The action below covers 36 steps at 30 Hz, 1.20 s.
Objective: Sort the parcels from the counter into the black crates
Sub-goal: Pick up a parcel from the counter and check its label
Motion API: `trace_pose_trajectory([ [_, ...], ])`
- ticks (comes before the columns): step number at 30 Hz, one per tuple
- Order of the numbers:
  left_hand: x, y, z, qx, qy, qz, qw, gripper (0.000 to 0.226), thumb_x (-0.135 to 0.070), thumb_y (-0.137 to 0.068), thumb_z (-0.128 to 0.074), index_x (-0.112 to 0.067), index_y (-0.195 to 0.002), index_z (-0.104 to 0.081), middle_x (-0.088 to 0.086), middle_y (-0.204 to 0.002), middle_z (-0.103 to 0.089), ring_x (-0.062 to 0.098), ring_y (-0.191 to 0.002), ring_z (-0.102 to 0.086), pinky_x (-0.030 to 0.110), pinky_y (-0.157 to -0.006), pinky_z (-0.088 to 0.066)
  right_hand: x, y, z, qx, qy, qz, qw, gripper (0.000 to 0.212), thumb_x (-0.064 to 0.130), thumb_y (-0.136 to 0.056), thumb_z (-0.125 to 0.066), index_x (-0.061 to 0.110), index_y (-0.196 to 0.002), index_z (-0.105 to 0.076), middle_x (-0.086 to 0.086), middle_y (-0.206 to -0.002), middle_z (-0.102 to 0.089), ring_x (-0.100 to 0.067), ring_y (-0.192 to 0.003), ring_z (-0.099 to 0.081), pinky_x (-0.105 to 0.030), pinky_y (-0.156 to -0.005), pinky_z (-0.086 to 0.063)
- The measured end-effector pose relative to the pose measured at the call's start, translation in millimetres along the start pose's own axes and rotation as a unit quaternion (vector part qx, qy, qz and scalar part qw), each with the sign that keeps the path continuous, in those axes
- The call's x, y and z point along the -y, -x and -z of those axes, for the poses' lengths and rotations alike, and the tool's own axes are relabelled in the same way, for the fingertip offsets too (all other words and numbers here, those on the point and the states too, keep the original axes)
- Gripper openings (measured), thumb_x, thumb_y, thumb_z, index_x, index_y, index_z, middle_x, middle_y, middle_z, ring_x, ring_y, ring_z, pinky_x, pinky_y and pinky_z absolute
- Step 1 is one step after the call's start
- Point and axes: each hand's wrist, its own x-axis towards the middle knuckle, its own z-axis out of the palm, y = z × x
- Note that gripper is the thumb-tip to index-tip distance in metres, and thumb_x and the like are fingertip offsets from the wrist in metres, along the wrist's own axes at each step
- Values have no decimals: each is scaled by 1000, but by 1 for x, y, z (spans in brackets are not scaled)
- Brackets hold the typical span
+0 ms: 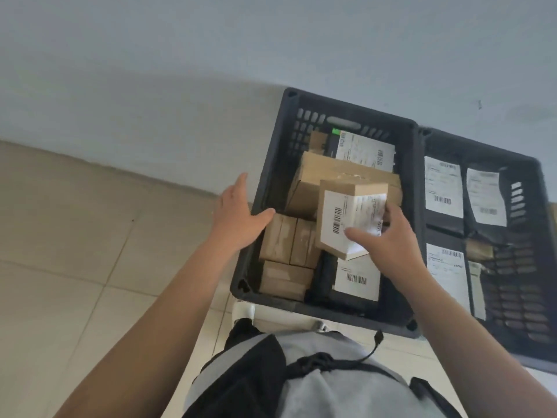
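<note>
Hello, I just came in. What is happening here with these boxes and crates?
A person is sorting parcels into two black crates that stand side by side by the wall. The right hand holds a small cardboard box with a white label over the left crate, which already holds several brown boxes and labelled packets. The left hand rests open on that crate's left rim. The right crate holds mostly flat dark packets with white labels.

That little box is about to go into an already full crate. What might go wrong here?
The labelled box, held by the right hand, is tilted above uneven stacked boxes, so it may land crooked or slide off. The left hand rests at the near crate's rim; a shifting parcel could pinch it.
</note>
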Motion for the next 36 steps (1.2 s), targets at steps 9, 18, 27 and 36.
trace_pose_trajectory([
  [9,34,-18,-38,22,49,9,999,86,-24,-95,-70,-29,-161,-15,3,-164,-33,30,-145,-42,48,-112,-47,9,-8,-124,108,110,-141,978,115,60,-79,-76,28,-161,-1,-14,-163,-27,-41,-140,-43,-56,-106,-49],
  [18,35,-20,-39,25,48,27,998,85,-19,-94,-69,-32,-160,-17,3,-162,-37,30,-140,-49,49,-105,-53,19,-15,-167,71,235,-157,957,106,65,-85,-70,29,-161,-6,-17,-165,-21,-41,-148,-33,-47,-106,-49],
  [27,33,-17,-38,13,45,8,999,84,-14,-94,-68,-28,-160,-19,4,-160,-39,28,-141,-46,43,-104,-51,14,-12,-161,65,283,-143,946,103,64,-87,-68,28,-161,-7,-18,-164,-20,-41,-149,-27,-47,-108,-46],
  [36,32,-17,-41,10,40,5,999,84,-11,-94,-67,-28,-160,-20,4,-160,-38,30,-140,-46,46,-106,-53,12,-14,-157,84,277,-138,947,103,61,-90,-67,26,-163,-4,-19,-166,-17,-42,-151,-25,-49,-110,-45],
])
